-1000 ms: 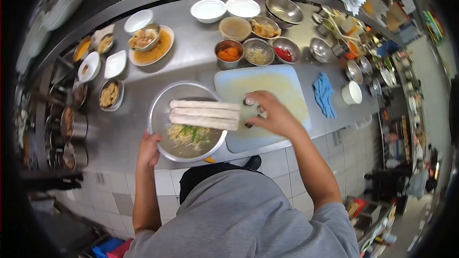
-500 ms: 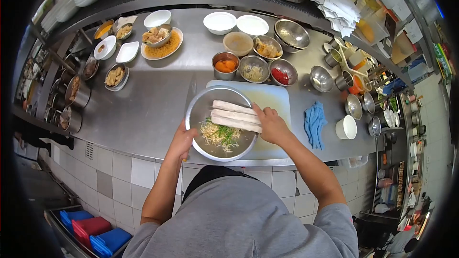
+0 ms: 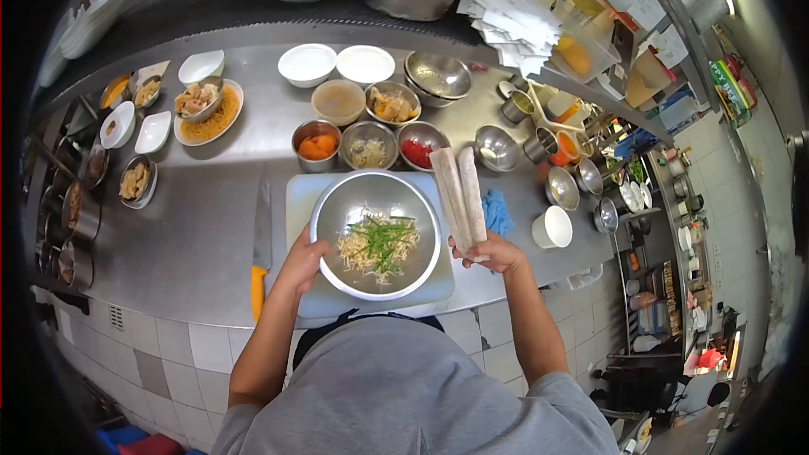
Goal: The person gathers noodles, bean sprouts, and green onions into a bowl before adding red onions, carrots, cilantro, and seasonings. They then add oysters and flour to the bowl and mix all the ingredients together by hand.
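Observation:
My left hand (image 3: 302,263) grips the left rim of a large steel mixing bowl (image 3: 419,265), thumb over the edge. Bean sprouts (image 3: 361,257) and cut green stalks (image 3: 383,236) lie in a heap inside. Off the bowl's right side, my right hand (image 3: 497,254) is closed around the lower ends of long, pale, floury-looking rolls (image 3: 462,194), which point away from me. Two of them show clearly; whether another is behind cannot be made out. Beneath the bowl is a pale cutting board (image 3: 305,194), with a yellow-handled knife (image 3: 259,282) to its left.
Beyond the board stand steel bowls of orange pieces (image 3: 317,147), chopped pale bits (image 3: 369,150) and red pieces (image 3: 416,150). A blue cloth (image 3: 497,212) and a white tub (image 3: 553,227) are at right. A plate of yellow grains (image 3: 211,125) sits at left. A shelf (image 3: 202,13) overhangs the back.
My right hand has lifted the pale rolls out of the bowl and carried them to its right, turning them upright in view. My left hand still holds the rim. The view has shifted right.

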`<state>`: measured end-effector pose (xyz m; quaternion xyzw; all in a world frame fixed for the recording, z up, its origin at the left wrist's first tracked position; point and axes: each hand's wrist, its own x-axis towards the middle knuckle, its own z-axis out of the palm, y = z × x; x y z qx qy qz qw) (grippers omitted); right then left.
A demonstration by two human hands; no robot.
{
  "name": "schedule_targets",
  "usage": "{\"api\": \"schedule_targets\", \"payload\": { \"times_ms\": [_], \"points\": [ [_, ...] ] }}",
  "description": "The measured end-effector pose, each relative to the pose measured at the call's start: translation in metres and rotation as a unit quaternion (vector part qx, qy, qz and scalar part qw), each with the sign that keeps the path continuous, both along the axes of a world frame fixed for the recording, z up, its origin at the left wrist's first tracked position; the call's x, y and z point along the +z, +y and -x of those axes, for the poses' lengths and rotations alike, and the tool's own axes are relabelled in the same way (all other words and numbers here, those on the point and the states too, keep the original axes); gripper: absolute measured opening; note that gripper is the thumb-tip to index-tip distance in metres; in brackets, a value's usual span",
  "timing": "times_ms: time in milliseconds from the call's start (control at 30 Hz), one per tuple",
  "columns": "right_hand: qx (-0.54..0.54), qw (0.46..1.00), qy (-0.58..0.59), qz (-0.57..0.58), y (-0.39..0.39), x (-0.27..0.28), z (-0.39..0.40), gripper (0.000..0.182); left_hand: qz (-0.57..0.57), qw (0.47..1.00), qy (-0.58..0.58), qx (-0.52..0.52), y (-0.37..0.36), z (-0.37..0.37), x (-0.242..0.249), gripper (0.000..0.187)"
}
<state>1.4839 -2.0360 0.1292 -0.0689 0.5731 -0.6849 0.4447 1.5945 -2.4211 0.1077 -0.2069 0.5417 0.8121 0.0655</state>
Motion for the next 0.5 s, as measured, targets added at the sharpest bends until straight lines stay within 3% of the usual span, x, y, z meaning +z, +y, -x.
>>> {"api": "schedule_targets", "payload": {
  "times_ms": [133, 233, 333, 367, 400, 433, 467, 500],
  "points": [
    [-0.072, 0.997, -0.011, -0.023, 0.024, -0.016, 0.051, 0.061, 0.02, 0.999, -0.016, 0.028, 0.013, -0.007, 0.003, 0.062],
    [-0.153, 0.964, 0.124, -0.178, 0.039, -0.012, 0.12, 0.065, -0.028, 0.992, 0.007, 0.119, 0.038, -0.019, 0.003, 0.062],
    [-0.152, 0.893, 0.32, -0.276, 0.057, 0.01, 0.206, 0.076, -0.031, 0.988, 0.001, 0.153, 0.055, -0.034, -0.015, 0.062],
    [-0.139, 0.802, 0.431, -0.389, 0.071, -0.002, 0.249, 0.084, -0.026, 0.986, -0.001, 0.163, 0.066, -0.038, -0.014, 0.062],
    [-0.159, 0.774, 0.466, -0.399, 0.085, -0.021, 0.294, 0.089, -0.02, 0.982, -0.005, 0.187, 0.079, -0.044, -0.011, 0.062],
    [-0.12, 0.735, 0.461, -0.484, 0.095, -0.018, 0.331, 0.09, -0.013, 0.977, -0.011, 0.212, 0.092, -0.052, -0.009, 0.061],
    [-0.122, 0.68, 0.468, -0.55, 0.099, -0.013, 0.35, 0.082, -0.01, 0.975, -0.017, 0.223, 0.104, -0.06, -0.009, 0.061],
    [-0.113, 0.677, 0.466, -0.558, 0.107, -0.013, 0.371, 0.078, -0.02, 0.965, -0.024, 0.259, 0.115, -0.068, -0.009, 0.062]
  ]
}}
